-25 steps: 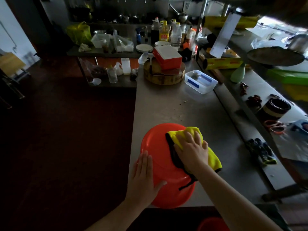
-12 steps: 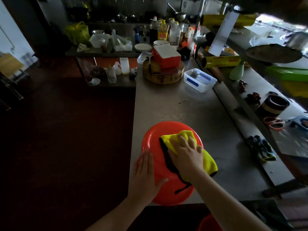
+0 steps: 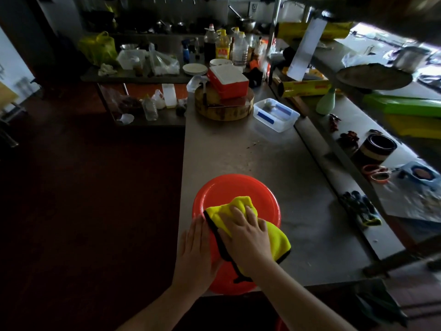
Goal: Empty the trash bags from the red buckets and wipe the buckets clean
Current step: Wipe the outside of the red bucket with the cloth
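**kitchen_newb:** ok so where's the red bucket (image 3: 236,194) here? and what are the hands up to?

**mopguy:** it's at the near left corner of the steel desk (image 3: 274,158), right at the near edge. Flat round face is up, so it looks flipped over to me. The yellow cloth (image 3: 229,209) with black trim lies on top of it and hangs off the right side a bit.

The right hand (image 3: 245,232) is spread out on the cloth with the fingers nearly straight, pressing it onto the bucket rather than bunching it up. The left hand (image 3: 196,249) is flat too, palm against the bucket's left side, fingers straight and together, thumb next to the cloth's black trim.

**kitchen_newb:** anything else on the desk?

**mopguy:** the far end has a round wooden chopping block (image 3: 223,108) with a red box (image 3: 228,82) (white lid) sitting on it. Just right of that is a clear plastic tub (image 3: 275,114). All of that is well apart from the bucket.

The ledge (image 3: 334,163) along the right has a pair of dark gloves (image 3: 362,207) and, further back, a dark round container (image 3: 378,148). Room's pretty dim, can't make out the small stuff.
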Available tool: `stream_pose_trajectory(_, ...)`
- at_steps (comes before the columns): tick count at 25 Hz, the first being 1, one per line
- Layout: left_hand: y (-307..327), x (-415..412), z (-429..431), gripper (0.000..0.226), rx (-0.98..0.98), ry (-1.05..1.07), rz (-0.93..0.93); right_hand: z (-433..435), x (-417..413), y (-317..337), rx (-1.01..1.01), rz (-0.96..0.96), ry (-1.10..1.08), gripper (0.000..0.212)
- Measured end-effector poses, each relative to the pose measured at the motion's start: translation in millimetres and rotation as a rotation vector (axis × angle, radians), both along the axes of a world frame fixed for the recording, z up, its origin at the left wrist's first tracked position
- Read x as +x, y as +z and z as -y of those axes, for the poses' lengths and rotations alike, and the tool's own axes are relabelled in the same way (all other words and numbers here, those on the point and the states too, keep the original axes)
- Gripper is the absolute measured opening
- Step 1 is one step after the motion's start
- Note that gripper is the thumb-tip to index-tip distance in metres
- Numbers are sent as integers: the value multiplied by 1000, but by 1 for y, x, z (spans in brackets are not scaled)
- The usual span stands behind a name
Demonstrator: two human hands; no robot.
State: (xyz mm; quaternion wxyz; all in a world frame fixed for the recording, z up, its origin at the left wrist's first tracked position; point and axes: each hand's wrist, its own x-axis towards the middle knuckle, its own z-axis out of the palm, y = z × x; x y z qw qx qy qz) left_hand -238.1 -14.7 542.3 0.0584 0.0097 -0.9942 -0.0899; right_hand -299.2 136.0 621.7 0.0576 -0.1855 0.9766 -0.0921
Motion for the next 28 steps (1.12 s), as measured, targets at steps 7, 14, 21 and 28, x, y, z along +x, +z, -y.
stream_pose_trajectory(7,-2,-1,-2,106,52,-11,-60,-57,-25,-6,61,-54,-180,62)
stream_pose_trajectory(14,-7,0,2,104,138,-57,-184,-21,14,-6,28,-4,37,62)
stream_pose_trajectory(21,-9,-5,0,105,352,-33,-268,15,-27,2,79,34,84,49)
stream_pose_trajectory(28,-10,-3,2,106,354,-20,-217,52,-82,-3,56,16,68,47)
